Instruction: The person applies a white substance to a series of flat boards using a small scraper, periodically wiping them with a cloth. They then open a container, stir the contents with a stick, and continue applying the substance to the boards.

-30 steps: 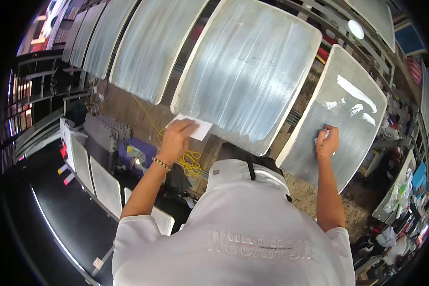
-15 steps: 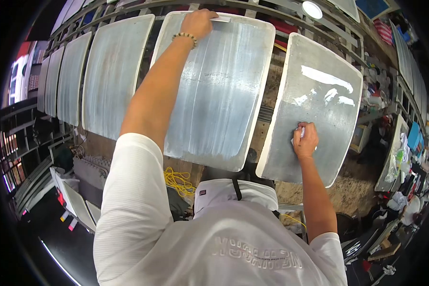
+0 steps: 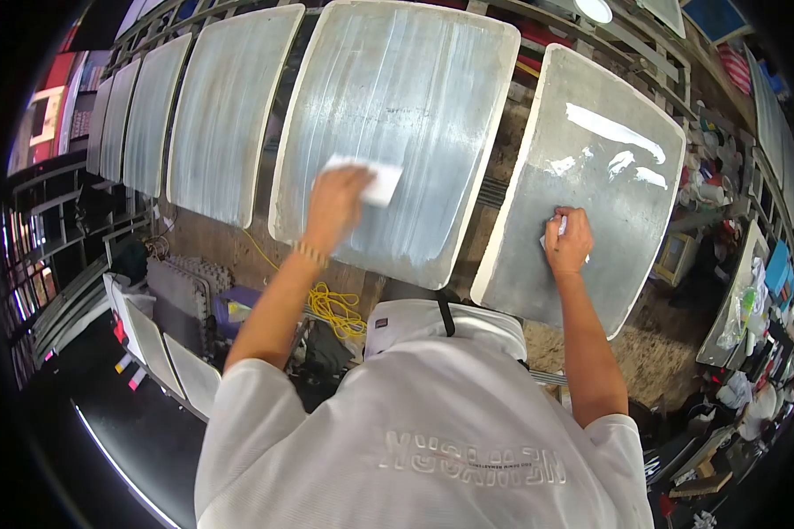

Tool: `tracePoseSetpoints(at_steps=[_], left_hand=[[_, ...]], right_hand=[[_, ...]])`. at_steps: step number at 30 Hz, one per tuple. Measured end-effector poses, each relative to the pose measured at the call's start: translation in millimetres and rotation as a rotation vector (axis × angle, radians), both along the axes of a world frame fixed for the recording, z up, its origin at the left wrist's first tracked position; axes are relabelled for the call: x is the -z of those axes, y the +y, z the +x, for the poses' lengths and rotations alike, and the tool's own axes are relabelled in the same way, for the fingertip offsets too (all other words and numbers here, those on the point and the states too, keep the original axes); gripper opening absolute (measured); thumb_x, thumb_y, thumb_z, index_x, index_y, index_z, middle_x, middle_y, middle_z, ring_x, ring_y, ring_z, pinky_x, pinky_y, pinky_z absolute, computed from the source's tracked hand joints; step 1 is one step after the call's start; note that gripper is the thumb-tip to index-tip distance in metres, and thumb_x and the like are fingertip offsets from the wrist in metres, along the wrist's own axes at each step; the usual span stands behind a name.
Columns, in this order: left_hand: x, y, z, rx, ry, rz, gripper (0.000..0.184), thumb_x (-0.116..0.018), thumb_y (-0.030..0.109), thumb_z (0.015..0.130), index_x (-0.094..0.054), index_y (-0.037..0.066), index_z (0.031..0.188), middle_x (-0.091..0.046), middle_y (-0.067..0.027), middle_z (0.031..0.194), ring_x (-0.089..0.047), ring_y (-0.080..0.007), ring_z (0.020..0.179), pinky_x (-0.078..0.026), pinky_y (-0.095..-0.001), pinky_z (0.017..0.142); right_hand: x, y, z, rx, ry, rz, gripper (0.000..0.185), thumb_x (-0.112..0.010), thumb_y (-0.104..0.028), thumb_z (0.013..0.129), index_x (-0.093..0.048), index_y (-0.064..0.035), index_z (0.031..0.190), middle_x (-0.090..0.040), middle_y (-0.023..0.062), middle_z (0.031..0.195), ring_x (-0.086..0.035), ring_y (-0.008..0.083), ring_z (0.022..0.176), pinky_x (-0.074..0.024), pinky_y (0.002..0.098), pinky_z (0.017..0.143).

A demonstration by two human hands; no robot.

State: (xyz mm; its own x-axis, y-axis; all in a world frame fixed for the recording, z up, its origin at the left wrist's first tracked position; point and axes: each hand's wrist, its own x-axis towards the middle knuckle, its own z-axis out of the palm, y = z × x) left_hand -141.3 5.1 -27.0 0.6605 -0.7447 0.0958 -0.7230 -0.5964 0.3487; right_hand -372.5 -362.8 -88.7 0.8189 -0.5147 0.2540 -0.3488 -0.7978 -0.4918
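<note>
My left hand [image 3: 333,210] is closed on a white flat card-like scraper [image 3: 382,184], slightly blurred, over the middle of a large grey panel [image 3: 415,97]. Pale vertical streaks run along this panel. On the smaller grey panel [image 3: 622,204] to the right, my right hand [image 3: 571,242] is closed around a small whitish piece [image 3: 552,231]. Only a bit of that piece shows between the fingers, so its kind is unclear. Above the right hand, thick white paste [image 3: 615,130] lies in a long strip and several smears.
More streaked grey panels [image 3: 229,115] stand in a row to the left on a metal rack. A yellow cord [image 3: 335,309] lies coiled below the large panel. Cluttered shelves with a clear plastic bag [image 3: 739,317] are at the right. A white pouch [image 3: 415,324] sits at my waist.
My left hand has come down from the top edge of the large panel to its middle with the white scraper. My right hand stays at about the same spot on its panel.
</note>
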Motion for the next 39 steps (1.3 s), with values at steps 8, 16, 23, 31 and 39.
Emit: tracePoseSetpoints(at_steps=[8,16,23,31,39], left_hand=[[-58.0,49.4,-118.0,-0.123,0.225,0.168,0.039,-0.059,-0.007,0.074,-0.074,0.004,0.108,-0.072,-0.0145,0.112,-0.065,-0.0338,0.11,-0.048,-0.0468,0.1],[-50.6,-213.3,-59.9,0.217,0.084,-0.23,0.041,-0.058,-0.009,0.078,-0.072,0.003,0.115,-0.07,-0.0162,0.12,-0.064,-0.0357,0.115,-0.049,-0.046,0.103],[13.8,-333.4,-176.5,0.203,-0.012,-0.151,0.044,-0.058,0.002,0.086,-0.065,0.007,0.129,-0.061,-0.0152,0.137,-0.052,-0.0352,0.133,-0.038,-0.0521,0.115],[8.4,-246.9,-245.9,0.191,-0.039,0.043,0.042,-0.063,0.008,0.082,-0.068,0.006,0.124,-0.061,-0.0117,0.136,-0.054,-0.0315,0.131,-0.041,-0.0514,0.11],[-24.7,-234.3,46.1,0.087,-0.13,-0.158,0.032,-0.058,-0.004,0.08,-0.075,0.003,0.106,-0.073,-0.0176,0.111,-0.068,-0.0375,0.104,-0.054,-0.0454,0.094]], right_hand=[[0.0,-8.9,-6.2,-0.046,-0.136,0.173,0.009,-0.063,-0.011,0.085,-0.067,-0.0065,0.092,-0.065,0.0137,0.088,-0.065,0.0345,0.078,-0.0514,0.0437,0.069],[-56.1,-36.4,-66.4,-0.069,-0.328,0.495,0.005,-0.063,-0.003,0.083,-0.066,-0.002,0.087,-0.063,0.0141,0.077,-0.062,0.0291,0.065,-0.0485,0.0368,0.06],[-39.6,-83.4,-166.7,0.117,-0.241,0.488,0.007,-0.062,0.001,0.082,-0.066,-0.0008,0.088,-0.062,0.0133,0.076,-0.061,0.0267,0.064,-0.0479,0.0364,0.059],[-17.5,-105.2,-181.4,-0.026,-0.164,0.363,0.005,-0.064,-0.002,0.08,-0.065,-0.0038,0.084,-0.062,0.0128,0.078,-0.063,0.0329,0.07,-0.0508,0.0404,0.062],[-12.3,-96.7,-174.0,0.013,-0.016,0.111,0.005,-0.063,-0.009,0.078,-0.065,-0.0078,0.083,-0.061,0.0118,0.078,-0.063,0.0331,0.07,-0.0511,0.0435,0.063]])
